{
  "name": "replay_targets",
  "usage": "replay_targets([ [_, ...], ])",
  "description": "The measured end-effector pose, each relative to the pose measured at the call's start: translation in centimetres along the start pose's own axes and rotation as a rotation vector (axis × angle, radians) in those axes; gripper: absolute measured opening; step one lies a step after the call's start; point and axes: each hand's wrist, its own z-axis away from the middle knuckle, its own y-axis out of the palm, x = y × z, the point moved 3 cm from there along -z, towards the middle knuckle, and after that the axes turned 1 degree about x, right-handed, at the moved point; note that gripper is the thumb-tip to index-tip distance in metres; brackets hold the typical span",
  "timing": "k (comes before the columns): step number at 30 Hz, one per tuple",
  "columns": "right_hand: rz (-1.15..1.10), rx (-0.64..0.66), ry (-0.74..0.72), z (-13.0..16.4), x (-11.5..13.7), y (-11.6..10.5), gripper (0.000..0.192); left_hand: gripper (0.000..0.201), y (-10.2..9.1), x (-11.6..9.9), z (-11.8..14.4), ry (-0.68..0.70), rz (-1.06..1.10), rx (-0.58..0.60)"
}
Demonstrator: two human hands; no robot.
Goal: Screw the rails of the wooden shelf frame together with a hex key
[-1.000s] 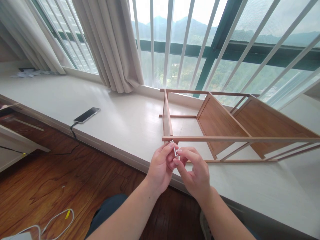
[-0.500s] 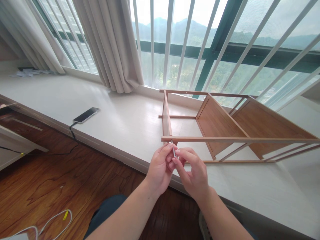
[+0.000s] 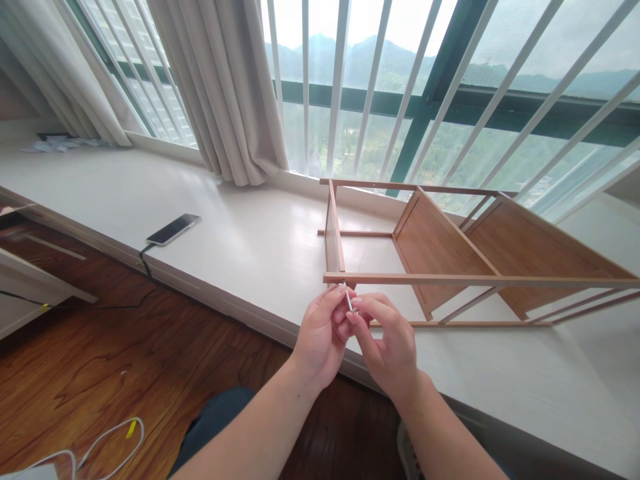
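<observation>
Metal, thin and silvery, is what we have pinched between our two hands: a small hex key (image 3: 347, 298), or a tool much like it, too slim for us to tell its exact kind. Our left hand (image 3: 323, 337) closes on it with thumb and forefinger from the left, and our right hand (image 3: 387, 340) grips its lower part with the fingertips from the right, so both hands are clenched on the one tool and touch each other around it. Its long axis runs nearly upright, leaning slightly away from us, and its upper tip sits just under the near rail (image 3: 480, 280) of the wooden shelf frame (image 3: 430, 247), close to that rail's left end where it meets the end upright. The left hand is the nearer of the two to that corner.

We see the frame lying on its side on the white window ledge (image 3: 240, 240), its long axis running off to our right. Farther left on the ledge lies a phone (image 3: 173, 229) with a cable, and a curtain (image 3: 220, 87) hangs beyond.
</observation>
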Motion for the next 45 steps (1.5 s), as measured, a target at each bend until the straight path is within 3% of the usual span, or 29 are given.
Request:
replay_targets([
  [25, 0.036, -0.097, 0.057, 0.55, -0.19, -0.12, 0.031, 0.028, -0.27, 0.08, -0.34, 0.030, -0.065, 0.005],
  [45, -0.010, -0.082, 0.178, 0.40, 0.14, -0.05, 0.014, 0.030, -0.64, 0.30, -0.35, 0.050, -0.093, -0.038],
])
